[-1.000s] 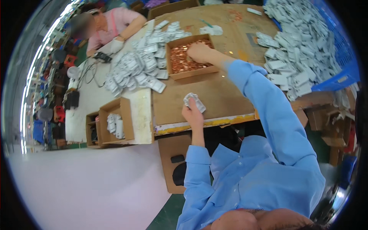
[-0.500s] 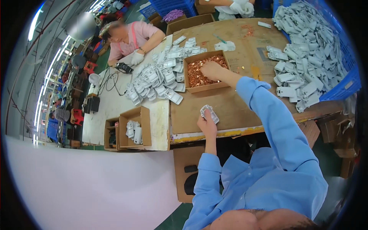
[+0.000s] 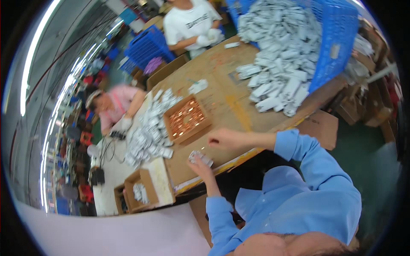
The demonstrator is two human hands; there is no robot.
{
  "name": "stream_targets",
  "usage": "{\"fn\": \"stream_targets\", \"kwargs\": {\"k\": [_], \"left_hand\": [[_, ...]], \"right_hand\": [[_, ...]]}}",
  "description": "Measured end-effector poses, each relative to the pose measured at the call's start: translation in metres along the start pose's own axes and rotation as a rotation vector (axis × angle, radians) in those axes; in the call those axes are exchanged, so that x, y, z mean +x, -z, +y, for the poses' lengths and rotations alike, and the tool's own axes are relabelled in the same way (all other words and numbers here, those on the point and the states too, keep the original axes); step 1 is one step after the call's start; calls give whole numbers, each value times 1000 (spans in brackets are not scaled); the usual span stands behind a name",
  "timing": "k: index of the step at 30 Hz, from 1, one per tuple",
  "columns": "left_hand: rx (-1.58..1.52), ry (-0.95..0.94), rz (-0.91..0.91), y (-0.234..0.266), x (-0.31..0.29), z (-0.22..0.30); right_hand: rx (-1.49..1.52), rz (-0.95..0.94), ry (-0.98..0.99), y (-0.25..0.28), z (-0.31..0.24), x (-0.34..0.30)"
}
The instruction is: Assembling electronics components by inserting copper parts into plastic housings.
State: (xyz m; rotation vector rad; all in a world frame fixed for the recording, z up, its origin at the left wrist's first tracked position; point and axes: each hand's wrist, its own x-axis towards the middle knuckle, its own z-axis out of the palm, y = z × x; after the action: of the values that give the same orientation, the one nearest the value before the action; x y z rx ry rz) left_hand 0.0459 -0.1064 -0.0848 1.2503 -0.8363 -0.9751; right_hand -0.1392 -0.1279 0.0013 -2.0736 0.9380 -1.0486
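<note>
My left hand (image 3: 201, 169) grips a pale, hollow plastic housing (image 3: 206, 159) near the front edge of the table. Close by on the right, my right hand (image 3: 225, 139) hovers with its fingers curled in. Whatever the curled fingers hold, if anything, is hidden. Beyond both hands stands an open cardboard box (image 3: 194, 135) of small shiny copper-coloured metal pieces (image 3: 185, 118). Left of that box, a heap of similar pale housings (image 3: 147, 138) is spread over the tabletop.
A blue crate (image 3: 337, 40) at the far right spills pale housings (image 3: 282, 55) onto the brown table (image 3: 222, 91). A smaller cardboard box (image 3: 151, 194) holds some at the left. One co-worker (image 3: 119, 102) sits at the left; another (image 3: 190, 23) stands at the back with gloved hands.
My right hand has left the box of copper pieces and come back near my left hand. My left hand keeps the housing. The whole view has swung to the right.
</note>
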Motion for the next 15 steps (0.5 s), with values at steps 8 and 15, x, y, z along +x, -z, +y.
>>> {"fn": "stream_targets", "kwargs": {"k": [8,15], "left_hand": [[-278,315,-442,-77,-103,17],[-218,246,-695,-101,-152,11]], "right_hand": [[7,379,-218,30,-32,-116],[-273,458,-188,44,-27,-169]]}}
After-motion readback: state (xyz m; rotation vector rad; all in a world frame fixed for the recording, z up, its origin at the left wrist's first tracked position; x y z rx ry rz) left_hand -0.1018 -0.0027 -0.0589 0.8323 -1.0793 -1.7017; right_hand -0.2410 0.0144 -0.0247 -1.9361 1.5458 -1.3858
